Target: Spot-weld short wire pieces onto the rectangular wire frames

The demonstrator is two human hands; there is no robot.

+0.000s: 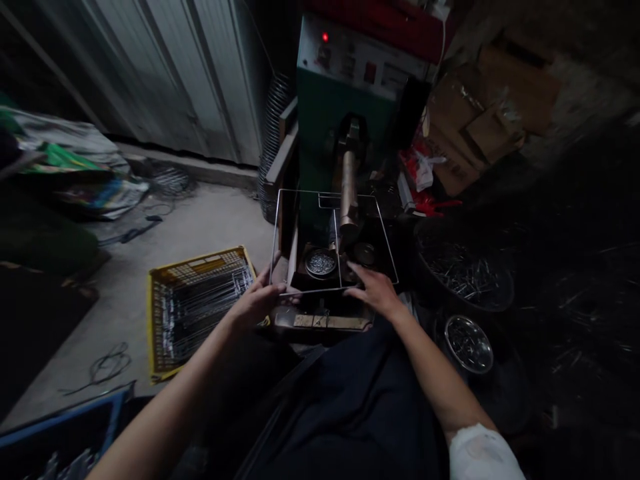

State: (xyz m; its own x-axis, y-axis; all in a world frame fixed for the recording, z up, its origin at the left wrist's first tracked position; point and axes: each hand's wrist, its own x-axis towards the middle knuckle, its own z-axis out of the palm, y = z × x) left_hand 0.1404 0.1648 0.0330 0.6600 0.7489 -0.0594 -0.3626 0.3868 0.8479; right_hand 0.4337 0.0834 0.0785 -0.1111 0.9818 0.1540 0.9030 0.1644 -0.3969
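A thin rectangular wire frame (275, 233), with a cross wire and a small bent loop at its far side, is held roughly level in front of a green machine (320, 107). My left hand (257, 300) grips its near left corner between thumb and fingers. On the near wire, right of the cross wire, my right hand (379, 292) has hold with thumb and fingertips. The machine's metal arm (349, 187) reaches out over the frame. Below lies a round dish of small metal pieces (321, 263), with a darker round dish (364, 254) to its right.
At left, a yellow crate (153, 327) holds many wire pieces. A dark basin (507, 293) of metal rods and a shiny bowl (469, 344) of small parts stand at right. A wire coil (275, 127) stands beside the machine; cardboard (455, 147) lies behind.
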